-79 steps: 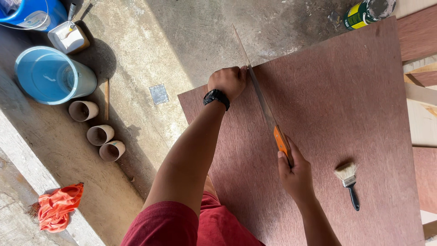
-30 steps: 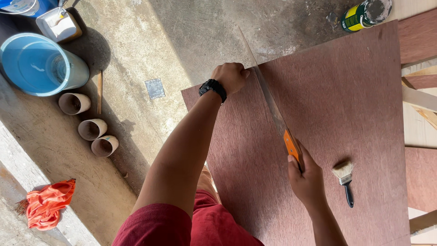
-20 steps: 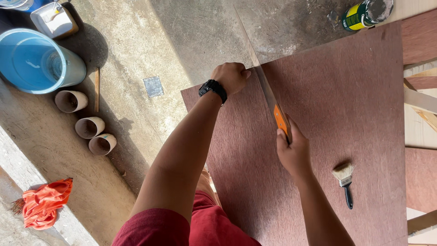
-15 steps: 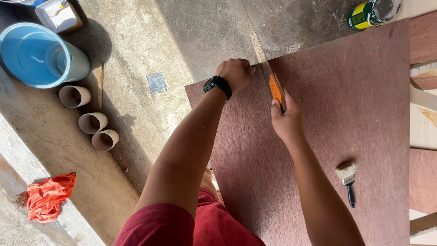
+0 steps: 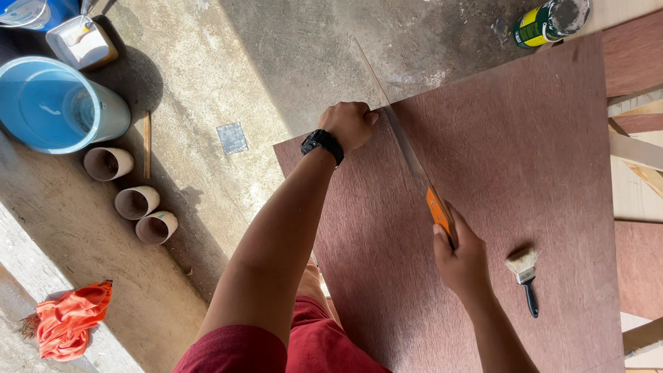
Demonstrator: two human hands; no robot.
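Far left there's an orange rag (image 5: 67, 328) lying on the concrete ledge, plus a light blue bucket (image 5: 59, 103) and three short pipe offcuts (image 5: 135, 202) lined up below it. A small grey square plate (image 5: 232, 138) is sitting on the floor between those and the board. The left hand (image 5: 349, 124), with a black watch on the wrist, is curled into a fist and pressing down on the far edge of the reddish plywood sheet (image 5: 525, 159), just beside the blade. The handsaw (image 5: 407, 152) is running diagonally across that edge, its tip sticking out over the floor. The right hand (image 5: 461, 259) is wrapping tight around the saw's orange handle. Further right, a paintbrush (image 5: 525, 276) is lying on the sheet, and a green-and-yellow can (image 5: 549, 21) is standing past the top corner.
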